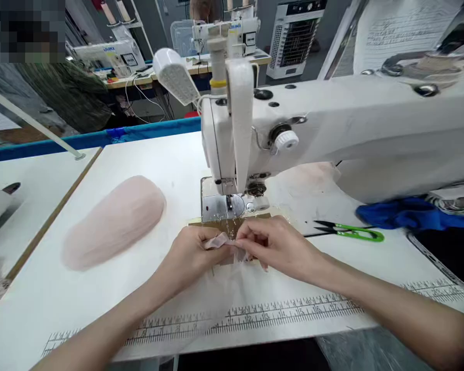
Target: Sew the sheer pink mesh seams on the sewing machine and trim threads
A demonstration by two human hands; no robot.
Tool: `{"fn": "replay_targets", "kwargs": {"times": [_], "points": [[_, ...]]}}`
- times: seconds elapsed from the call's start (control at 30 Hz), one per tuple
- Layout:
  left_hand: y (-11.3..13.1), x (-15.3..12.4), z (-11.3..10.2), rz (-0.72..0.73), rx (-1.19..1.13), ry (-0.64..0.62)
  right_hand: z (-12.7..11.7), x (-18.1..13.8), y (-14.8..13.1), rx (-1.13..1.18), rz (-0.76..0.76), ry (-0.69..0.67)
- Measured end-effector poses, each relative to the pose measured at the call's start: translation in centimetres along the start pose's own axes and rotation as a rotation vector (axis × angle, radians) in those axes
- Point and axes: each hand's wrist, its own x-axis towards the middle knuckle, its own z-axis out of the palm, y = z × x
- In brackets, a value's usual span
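Observation:
Both hands meet just in front of the needle plate [221,205] of a white sewing machine [332,129]. My left hand [189,255] pinches a small piece of sheer pale pink fabric [218,241] between thumb and fingers. My right hand [276,243] grips the same piece from the right, fingers curled. The sheer fabric trails down toward me over the table, barely visible. A brown card piece [232,224] lies under the hands beside the presser foot.
A pile of pale pink tulle [114,221] lies on the white table [62,299] at left. Green-handled thread snips [350,232] and blue cloth [413,214] sit right. Printed rulers [278,312] run along the front edge. Another person and more machines are behind.

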Motion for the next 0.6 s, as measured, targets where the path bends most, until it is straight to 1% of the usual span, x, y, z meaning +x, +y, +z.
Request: {"fn": "replay_targets", "kwargs": {"times": [0.03,0.1,0.17,0.23,0.3,0.37,0.4,0.47,0.53,0.6], "points": [[0.1,0.3,0.3,-0.028,0.067,0.036,0.5,0.2,0.6,-0.125,-0.027,0.055],[0.2,0.7,0.8,-0.037,0.196,0.129,1.3,0.6,1.6,-0.324,-0.071,0.145],[0.1,1.0,1.2,0.017,0.322,0.255,1.8,1.0,2.3,-0.459,-0.120,0.208],[-0.1,1.0,1.4,0.142,0.437,0.414,2.0,1.4,2.7,-0.509,-0.144,0.247],[-0.3,0.8,1.6,0.299,0.576,0.563,2.0,1.6,2.9,-0.497,-0.143,0.283],[-0.4,0.4,1.9,0.433,0.709,0.645,1.9,1.8,2.9,-0.461,-0.135,0.304],[-0.3,0.2,2.0,0.488,0.763,0.657,1.9,1.9,2.9,-0.439,-0.122,0.309],[-0.2,-0.3,2.5,0.573,0.839,0.624,1.8,2.0,2.8,-0.395,-0.073,0.309],[-0.1,-0.7,2.8,0.622,0.881,0.564,1.8,2.2,2.8,-0.362,-0.018,0.312],[0.0,-0.9,3.0,0.638,0.901,0.527,1.7,2.3,3.0,-0.359,0.019,0.328]]}}
